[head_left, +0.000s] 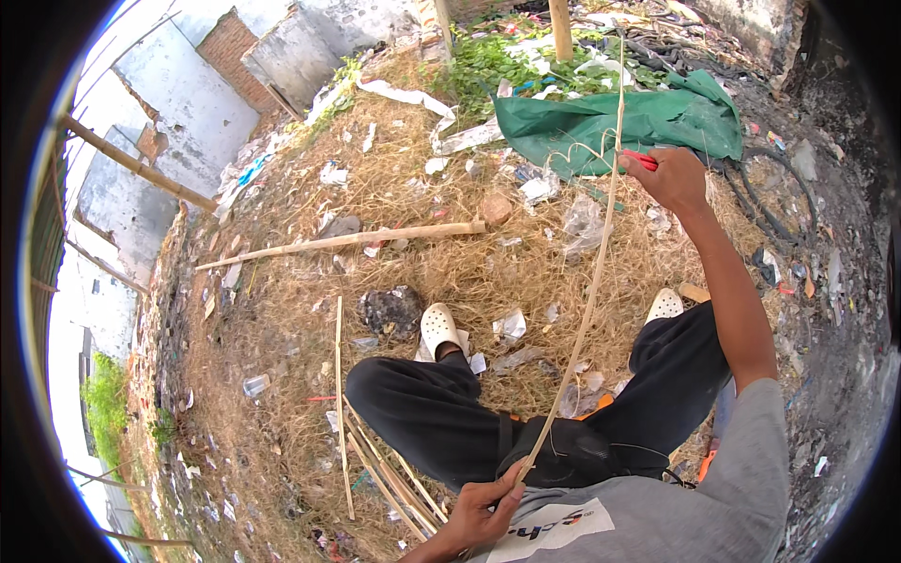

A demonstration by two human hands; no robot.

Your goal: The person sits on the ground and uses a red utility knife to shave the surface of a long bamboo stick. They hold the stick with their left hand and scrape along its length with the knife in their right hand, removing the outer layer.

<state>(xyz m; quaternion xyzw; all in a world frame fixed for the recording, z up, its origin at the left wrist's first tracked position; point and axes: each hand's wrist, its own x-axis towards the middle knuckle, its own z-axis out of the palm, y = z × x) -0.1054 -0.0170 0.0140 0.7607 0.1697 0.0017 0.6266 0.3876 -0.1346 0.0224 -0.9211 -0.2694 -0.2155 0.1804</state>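
Note:
A long, thin bamboo strip (586, 319) slants up and away from my lap. My left hand (483, 511) is closed around its near end, close to my waist. Out in front and to the right, my right hand (676, 180) grips a red-handled tool (640, 160) against the strip's far part. The tool's working end is too small to make out, so I cannot tell if it is a knife. Thin curled shavings (574, 150) hang from the strip just left of the tool. The strip's tip rises past my right hand.
Several split bamboo strips (389, 479) lie beside my left leg, near a single strip (340, 403). A thicker bamboo pole (347, 241) rests on dry grass ahead. Beyond are a green tarp (619, 117), scattered litter and an upright post (561, 30). A dark stone (391, 312) sits by my left shoe.

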